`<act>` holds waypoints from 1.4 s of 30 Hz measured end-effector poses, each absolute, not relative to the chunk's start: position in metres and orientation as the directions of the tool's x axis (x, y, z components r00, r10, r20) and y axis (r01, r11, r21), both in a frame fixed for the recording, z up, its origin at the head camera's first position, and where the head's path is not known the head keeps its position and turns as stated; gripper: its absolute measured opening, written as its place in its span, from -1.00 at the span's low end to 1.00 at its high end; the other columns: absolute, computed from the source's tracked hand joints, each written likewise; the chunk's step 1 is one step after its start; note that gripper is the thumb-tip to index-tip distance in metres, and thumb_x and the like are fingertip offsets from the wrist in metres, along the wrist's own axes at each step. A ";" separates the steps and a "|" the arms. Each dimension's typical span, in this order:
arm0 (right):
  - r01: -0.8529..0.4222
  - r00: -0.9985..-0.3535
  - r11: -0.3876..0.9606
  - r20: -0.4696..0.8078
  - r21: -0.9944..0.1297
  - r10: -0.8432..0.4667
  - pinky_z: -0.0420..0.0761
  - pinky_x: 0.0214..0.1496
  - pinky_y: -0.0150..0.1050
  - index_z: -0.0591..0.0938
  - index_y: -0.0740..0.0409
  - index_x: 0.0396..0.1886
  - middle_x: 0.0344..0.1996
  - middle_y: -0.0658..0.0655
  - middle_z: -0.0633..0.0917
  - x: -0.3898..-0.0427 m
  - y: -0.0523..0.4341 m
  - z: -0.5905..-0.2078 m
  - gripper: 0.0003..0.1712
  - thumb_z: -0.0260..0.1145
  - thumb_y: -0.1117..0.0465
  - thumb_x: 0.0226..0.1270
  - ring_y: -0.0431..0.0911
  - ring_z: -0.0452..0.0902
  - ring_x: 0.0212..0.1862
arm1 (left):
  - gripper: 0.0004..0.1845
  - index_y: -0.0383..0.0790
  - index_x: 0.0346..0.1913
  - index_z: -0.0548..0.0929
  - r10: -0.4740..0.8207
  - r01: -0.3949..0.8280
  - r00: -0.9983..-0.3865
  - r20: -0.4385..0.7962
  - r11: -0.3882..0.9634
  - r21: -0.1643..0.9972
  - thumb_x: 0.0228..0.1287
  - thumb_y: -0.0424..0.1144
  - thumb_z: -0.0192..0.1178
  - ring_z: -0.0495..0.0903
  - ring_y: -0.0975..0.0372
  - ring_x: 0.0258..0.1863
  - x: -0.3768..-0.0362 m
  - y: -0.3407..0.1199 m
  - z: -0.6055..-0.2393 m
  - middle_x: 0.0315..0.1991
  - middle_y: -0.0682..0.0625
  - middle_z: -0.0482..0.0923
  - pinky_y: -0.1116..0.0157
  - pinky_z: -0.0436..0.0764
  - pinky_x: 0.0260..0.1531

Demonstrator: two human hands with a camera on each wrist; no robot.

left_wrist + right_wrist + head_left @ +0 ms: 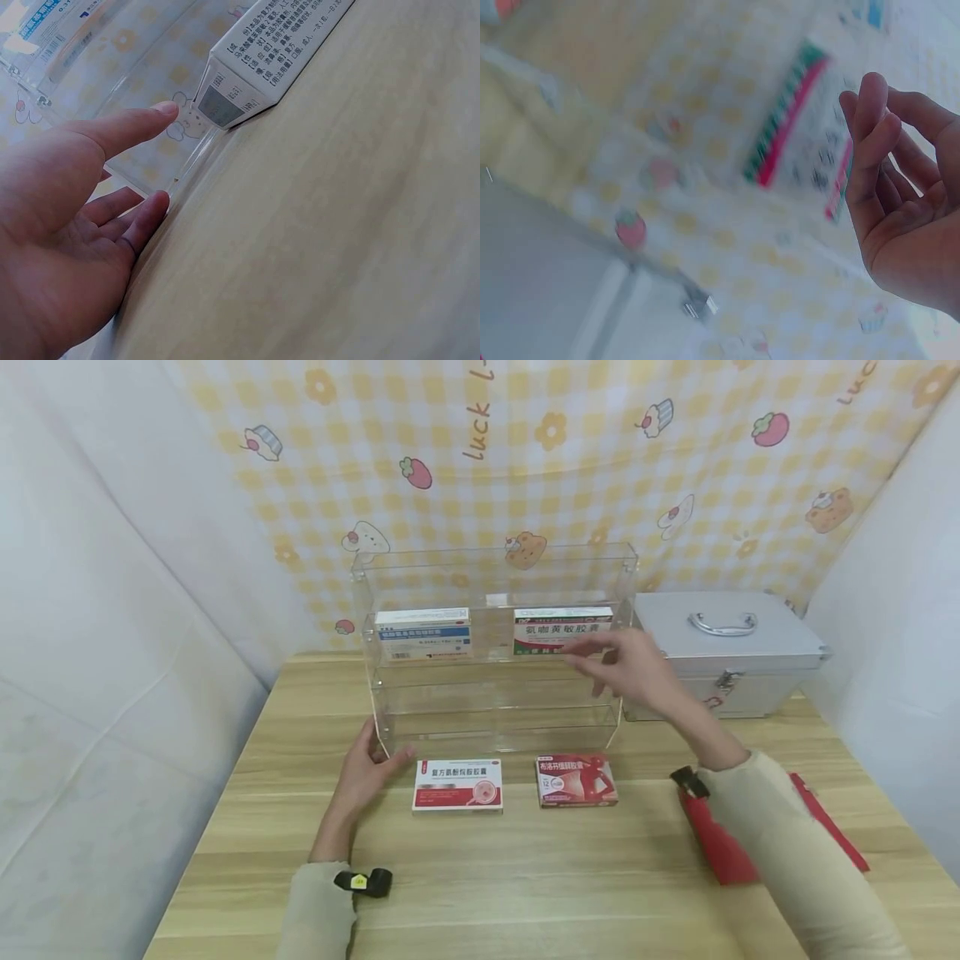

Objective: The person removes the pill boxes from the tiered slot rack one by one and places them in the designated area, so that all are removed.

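Observation:
A clear acrylic tiered rack (pixel 495 695) stands on the wooden table. My left hand (pixel 365 777) is at its lower left corner, the fingers against the side and the thumb stretched out in front. In the left wrist view, the thumb (pixel 139 129) points towards the end of a white medicine box (pixel 259 64). My right hand (pixel 626 670), holding nothing, hovers before a green, red and white capsule box (pixel 551 635) on a shelf, its fingers loosely bent. A blue and white medicine box (pixel 423 635) stands on the same shelf, to the left.
Before the rack lie a red and white capsule box (pixel 457 787) and a red medicine box (pixel 576 782). A silver case (pixel 723 647) with a handle stands at the back right. Under the right forearm lies a red item (pixel 720 847). A checked curtain (pixel 525 468) hangs behind.

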State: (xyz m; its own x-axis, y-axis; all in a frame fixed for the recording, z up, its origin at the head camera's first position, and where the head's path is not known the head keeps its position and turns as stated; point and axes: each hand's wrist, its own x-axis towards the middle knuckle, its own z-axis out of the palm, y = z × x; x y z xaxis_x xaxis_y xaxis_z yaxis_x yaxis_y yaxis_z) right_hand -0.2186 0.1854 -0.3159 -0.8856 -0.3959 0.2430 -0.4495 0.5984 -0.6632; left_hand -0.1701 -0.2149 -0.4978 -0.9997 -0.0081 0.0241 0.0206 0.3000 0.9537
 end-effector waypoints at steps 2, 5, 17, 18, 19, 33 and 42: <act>-0.423 -0.902 0.623 0.239 -0.658 -0.360 0.50 -0.72 -0.24 0.72 0.06 -0.01 -0.14 0.08 0.73 -0.224 0.194 -0.303 -0.74 0.38 0.14 0.34 -0.02 0.62 -0.60 | -0.07 0.15 0.52 0.15 -0.009 0.023 -1.000 0.027 0.301 0.953 0.15 -0.12 0.45 0.62 -0.03 -0.05 -0.170 -0.215 -0.498 0.26 -0.18 0.43 0.15 0.64 -0.16; -0.388 -0.920 0.668 0.227 -0.636 -0.319 0.51 -0.69 -0.23 0.71 0.04 0.01 -0.09 0.08 0.72 -0.231 0.204 -0.286 -0.71 0.37 0.08 0.34 0.03 0.65 -0.54 | -0.08 0.14 0.52 0.15 -0.008 0.025 -1.000 0.029 0.301 0.953 0.16 -0.14 0.44 0.63 -0.02 -0.06 -0.169 -0.215 -0.497 0.26 -0.19 0.44 0.15 0.64 -0.18; -0.413 -0.911 0.724 0.240 -0.552 -0.336 0.48 -0.70 -0.23 0.69 0.06 0.03 -0.01 0.12 0.69 -0.245 0.220 -0.262 -0.72 0.35 0.11 0.37 -0.07 0.62 -0.59 | -0.09 0.13 0.52 0.16 0.006 0.039 -0.999 0.039 0.290 0.956 0.17 -0.14 0.43 0.63 -0.06 -0.09 -0.169 -0.215 -0.496 0.25 -0.22 0.44 0.13 0.65 -0.22; -0.415 -0.910 0.732 0.238 -0.541 -0.339 0.48 -0.69 -0.23 0.69 0.06 0.03 -0.01 0.13 0.69 -0.245 0.219 -0.262 -0.71 0.35 0.10 0.36 -0.08 0.62 -0.59 | -0.09 0.14 0.52 0.15 0.003 0.038 -0.999 0.039 0.290 0.956 0.17 -0.13 0.43 0.62 -0.06 -0.08 -0.169 -0.215 -0.496 0.25 -0.22 0.44 0.13 0.65 -0.22; -0.415 -0.910 0.739 0.237 -0.530 -0.342 0.48 -0.69 -0.23 0.69 0.06 0.04 -0.02 0.14 0.69 -0.245 0.218 -0.261 -0.70 0.35 0.10 0.36 -0.08 0.62 -0.59 | -0.08 0.15 0.52 0.15 0.001 0.037 -0.999 0.039 0.290 0.956 0.16 -0.13 0.44 0.62 -0.06 -0.08 -0.168 -0.216 -0.496 0.25 -0.22 0.44 0.14 0.65 -0.22; -0.339 -0.940 0.848 0.108 -0.407 -0.323 0.49 -0.63 -0.20 0.60 0.12 0.15 -0.05 0.27 0.70 -0.246 0.203 -0.250 -0.58 0.35 0.08 0.36 -0.08 0.63 -0.62 | -0.10 -0.01 0.53 0.13 0.010 0.015 -1.000 0.013 0.284 0.959 0.21 -0.26 0.40 0.60 -0.12 -0.05 -0.159 -0.210 -0.473 0.27 -0.32 0.40 0.13 0.63 -0.19; -0.333 -0.934 0.838 0.028 -0.432 -0.357 0.57 -0.70 -0.01 0.61 0.18 0.12 -0.25 0.30 0.74 -0.251 0.202 -0.254 -0.58 0.36 0.09 0.35 -0.03 0.61 -0.70 | -0.12 -0.10 0.53 0.13 0.027 0.037 -0.999 0.031 0.307 0.951 0.23 -0.26 0.38 0.59 -0.11 0.01 -0.151 -0.205 -0.457 0.24 -0.34 0.42 0.15 0.61 -0.13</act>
State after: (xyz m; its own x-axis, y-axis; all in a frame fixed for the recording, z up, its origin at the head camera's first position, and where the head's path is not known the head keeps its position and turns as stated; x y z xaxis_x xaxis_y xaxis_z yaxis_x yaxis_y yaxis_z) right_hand -0.2512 0.2020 -0.2539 -0.9339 -0.3565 0.0279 -0.3329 0.8382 -0.4319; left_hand -0.1509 -0.2054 -0.4574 -0.9992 0.0269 0.0307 0.0375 0.3073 0.9509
